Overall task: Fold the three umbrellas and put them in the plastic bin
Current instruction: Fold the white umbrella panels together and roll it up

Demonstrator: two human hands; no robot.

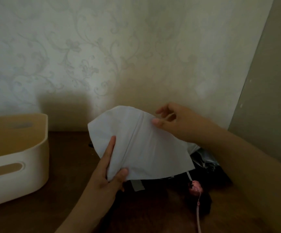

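Pinching the pale umbrella (141, 148) canopy mid-frame, left hand (109, 172) at its lower edge, right hand (178, 125) up top, smoothing panels for folding; plastic bin (16, 158) waiting lower left.

A dark brown wooden table (72, 165) stands against a patterned wall. On its left side sits a cream plastic bin (18, 169) with a handle slot. To the right, a dark heap of umbrella fabric (203, 158) lies on the tabletop, partly hidden.
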